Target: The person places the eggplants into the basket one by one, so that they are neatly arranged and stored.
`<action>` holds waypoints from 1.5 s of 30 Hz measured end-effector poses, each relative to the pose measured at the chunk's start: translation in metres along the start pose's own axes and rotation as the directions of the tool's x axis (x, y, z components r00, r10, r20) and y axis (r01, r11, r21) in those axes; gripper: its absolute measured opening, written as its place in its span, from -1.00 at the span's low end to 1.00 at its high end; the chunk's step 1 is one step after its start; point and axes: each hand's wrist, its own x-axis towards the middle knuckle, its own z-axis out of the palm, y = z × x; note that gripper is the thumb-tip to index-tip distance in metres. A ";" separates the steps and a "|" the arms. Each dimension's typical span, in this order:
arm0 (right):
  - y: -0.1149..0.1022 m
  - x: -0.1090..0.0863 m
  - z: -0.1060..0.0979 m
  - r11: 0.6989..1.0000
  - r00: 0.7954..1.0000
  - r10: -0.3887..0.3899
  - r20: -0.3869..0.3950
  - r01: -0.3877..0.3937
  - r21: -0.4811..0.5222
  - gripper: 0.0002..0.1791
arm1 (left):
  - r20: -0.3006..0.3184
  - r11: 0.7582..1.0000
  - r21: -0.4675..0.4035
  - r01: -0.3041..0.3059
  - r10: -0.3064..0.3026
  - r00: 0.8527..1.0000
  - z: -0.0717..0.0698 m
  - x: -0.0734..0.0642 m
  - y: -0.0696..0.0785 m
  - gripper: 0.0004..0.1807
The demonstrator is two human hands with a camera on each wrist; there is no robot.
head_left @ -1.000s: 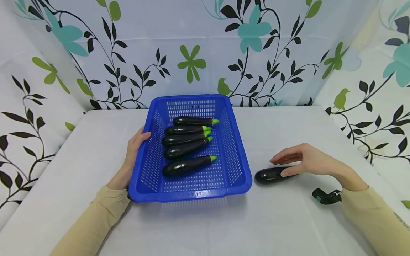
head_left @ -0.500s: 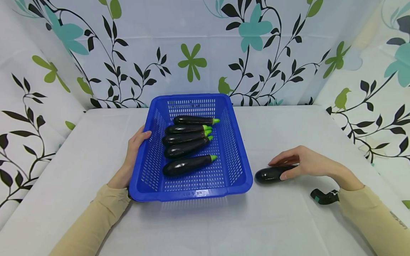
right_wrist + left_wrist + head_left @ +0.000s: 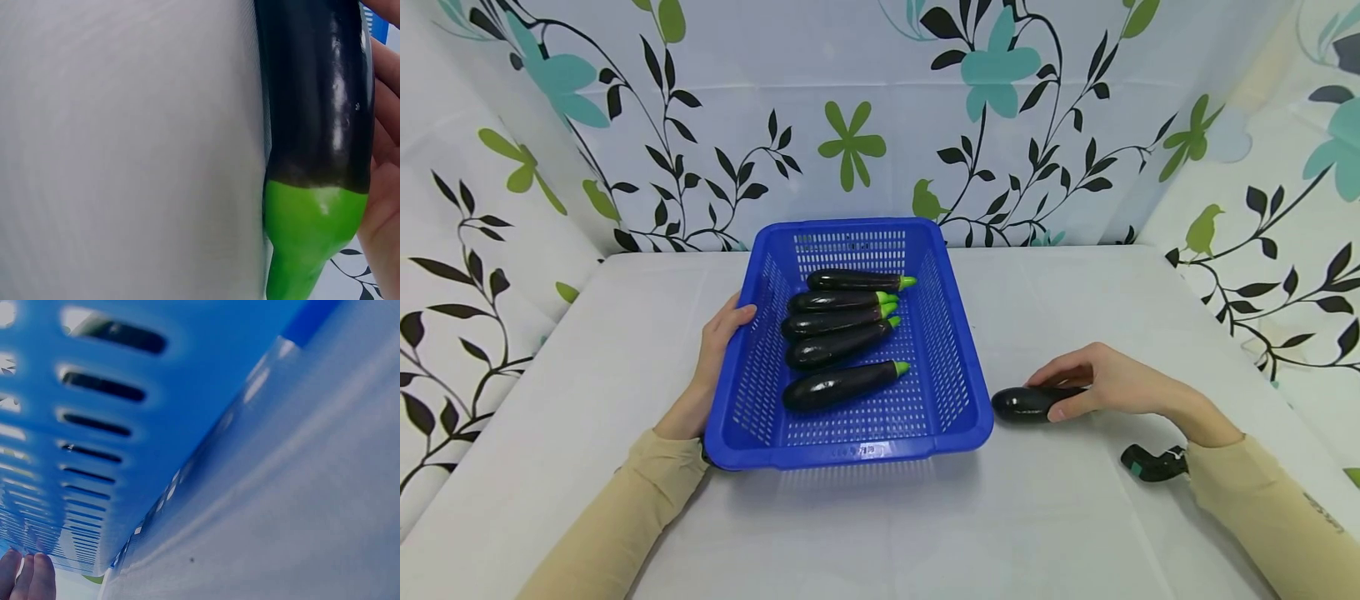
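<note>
In the head view my left hand (image 3: 713,346) holds the left side of a blue plastic basket (image 3: 865,451), thumb over the rim. Its fingertips (image 3: 41,575) show against the slotted outer wall in the left wrist view. Several dark eggplants (image 3: 842,387) with green stem ends lie inside, roughly parallel. Just right of the basket, my right hand (image 3: 1108,385) grips another eggplant (image 3: 1021,404) from above, thumb on the near side and fingers on the far side. The right wrist view shows that eggplant's glossy skin and its green cap (image 3: 315,215) close over the white cloth.
A white cloth (image 3: 880,533) covers the table. Patterned curtains (image 3: 850,83) with leaves and flowers stand behind and on both sides. A small black device (image 3: 1153,463) sits at my right wrist, by the sleeve.
My right hand has lowered and closed its fingers on the eggplant, which has moved slightly left toward the basket. The left hand and basket have hardly moved.
</note>
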 end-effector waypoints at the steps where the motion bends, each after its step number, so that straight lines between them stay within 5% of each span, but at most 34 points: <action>1: 0.000 0.000 0.000 1.000 1.000 0.002 -0.002 -0.002 0.000 -0.55 | 0.000 1.000 0.003 0.001 -0.001 1.000 0.000 0.000 0.000 -0.39; 45: -0.018 -0.010 -0.011 0.996 0.993 0.065 -0.097 -0.072 -0.061 -0.58 | -0.006 1.000 0.006 0.002 -0.002 1.000 0.001 0.000 0.000 -0.40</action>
